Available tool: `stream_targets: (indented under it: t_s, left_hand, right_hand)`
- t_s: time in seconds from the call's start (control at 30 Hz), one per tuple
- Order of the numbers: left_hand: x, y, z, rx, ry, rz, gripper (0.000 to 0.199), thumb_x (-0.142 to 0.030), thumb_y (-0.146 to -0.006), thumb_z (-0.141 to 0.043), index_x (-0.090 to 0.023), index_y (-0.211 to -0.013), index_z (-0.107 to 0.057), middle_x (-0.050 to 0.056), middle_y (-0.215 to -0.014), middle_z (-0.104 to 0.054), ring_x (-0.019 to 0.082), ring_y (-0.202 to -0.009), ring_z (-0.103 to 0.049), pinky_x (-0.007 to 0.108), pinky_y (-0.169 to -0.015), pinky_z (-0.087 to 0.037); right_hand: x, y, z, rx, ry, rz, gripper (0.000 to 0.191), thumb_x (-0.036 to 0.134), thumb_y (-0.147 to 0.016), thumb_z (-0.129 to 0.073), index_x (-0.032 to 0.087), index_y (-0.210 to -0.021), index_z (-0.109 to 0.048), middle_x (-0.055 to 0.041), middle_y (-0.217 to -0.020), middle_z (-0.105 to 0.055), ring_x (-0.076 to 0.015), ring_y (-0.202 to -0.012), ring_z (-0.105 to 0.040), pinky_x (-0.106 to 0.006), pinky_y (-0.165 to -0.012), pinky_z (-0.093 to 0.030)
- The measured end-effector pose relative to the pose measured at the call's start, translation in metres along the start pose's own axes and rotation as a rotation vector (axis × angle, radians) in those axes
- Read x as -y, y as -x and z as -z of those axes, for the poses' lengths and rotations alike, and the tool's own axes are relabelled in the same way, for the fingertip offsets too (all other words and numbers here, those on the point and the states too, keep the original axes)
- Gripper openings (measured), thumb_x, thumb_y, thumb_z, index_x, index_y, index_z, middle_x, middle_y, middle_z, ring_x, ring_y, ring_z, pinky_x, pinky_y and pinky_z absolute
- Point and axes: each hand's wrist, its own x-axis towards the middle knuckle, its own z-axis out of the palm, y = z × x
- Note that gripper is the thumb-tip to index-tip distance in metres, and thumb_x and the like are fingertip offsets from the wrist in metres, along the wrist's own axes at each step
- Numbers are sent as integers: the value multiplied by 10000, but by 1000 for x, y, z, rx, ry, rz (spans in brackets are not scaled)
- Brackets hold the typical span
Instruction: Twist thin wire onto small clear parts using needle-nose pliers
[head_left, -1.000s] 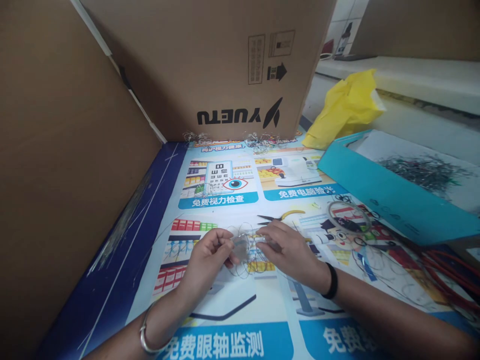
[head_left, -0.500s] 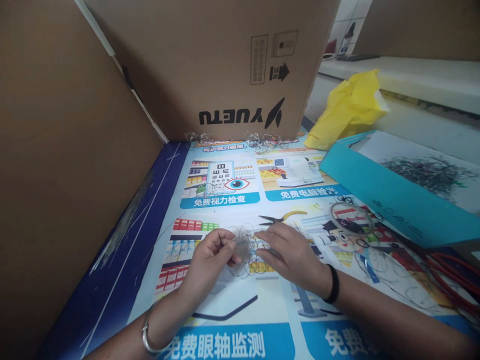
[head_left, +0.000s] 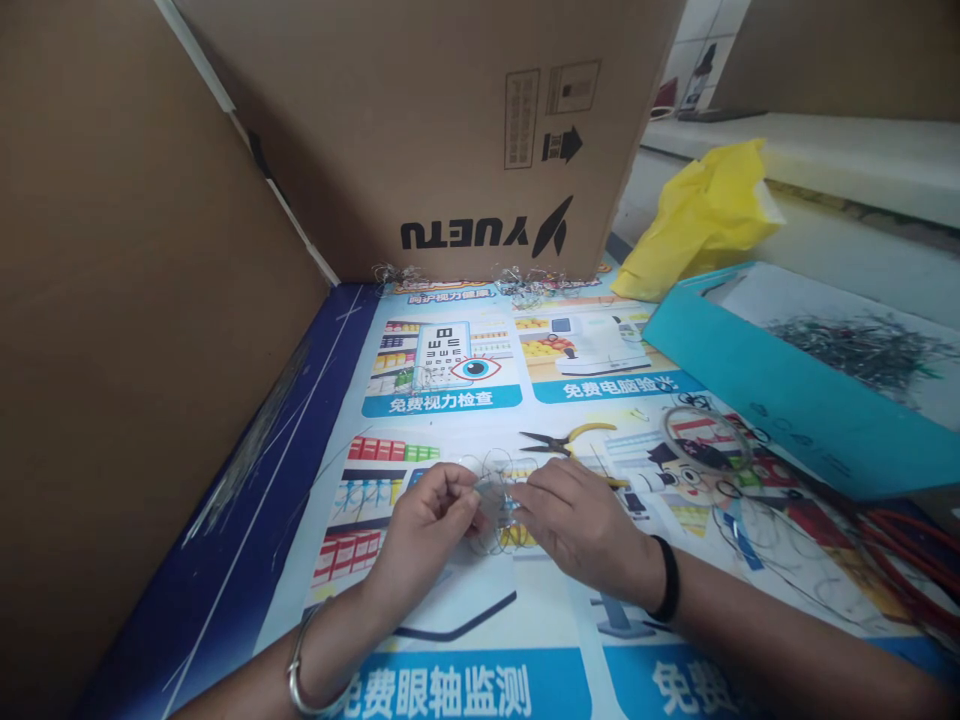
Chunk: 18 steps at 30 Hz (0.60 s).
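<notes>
Between my hands is a piece of thin wire bent into several round loops [head_left: 496, 530], resembling a flower. My left hand [head_left: 429, 520] pinches its left side between thumb and bent fingers. On the other side, my right hand [head_left: 581, 515] is closed with its fingertips on the wire. The fingers hide part of the loops. Just beyond my right hand lie pliers [head_left: 559, 441] with dark jaws and yellow handles, partly covered by that hand.
Cardboard panels [head_left: 450, 120] stand behind and at left, with tangled wire pieces [head_left: 525, 285] at their foot. To the right are a blue box [head_left: 757, 390] of wire bits [head_left: 862, 350], a yellow bag [head_left: 697, 220], a clear ring-shaped roll [head_left: 705, 440] and red-handled tools [head_left: 900, 560].
My right hand's fingers have curled in closer to the wire loops, from a more stretched position. My left hand stays pinched on the wire, with a slight shift.
</notes>
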Motion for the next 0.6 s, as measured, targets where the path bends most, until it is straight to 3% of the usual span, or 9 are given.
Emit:
stream_targets:
  t_s: [0.2,0.33,0.6]
  left_hand:
    - [5,2,0,17,-57,-23,151,-271,-771,-596,-168,-860,-532,-22,-613,-588,109,-569,-560,215,-559,-440]
    - [4,3,0,19,-83,-20,127,-256,-778,-584,-165,-851,-534,-12,-617,-606,114,-580,-572,214,-562,-436]
    - [4,4,1,50,-112,-48,116,-247,-791,-572,-165,-865,-534,3,-664,-622,123,-631,-600,221,-589,-443]
  right_hand:
    - [5,1,1,52,95,41,169,138,-870,-466,156,-952,-612,-43,-690,-588,-166,-646,-487,-323,-591,-385]
    - [8,1,1,20,60,26,130,155,-868,-486,158,-881,-615,-44,-678,-589,-159,-631,-487,-313,-582,-384]
    - [8,3,0,12,-23,18,157,120,-838,-485,133,-949,-595,-67,-750,-606,-180,-688,-508,-330,-611,-414]
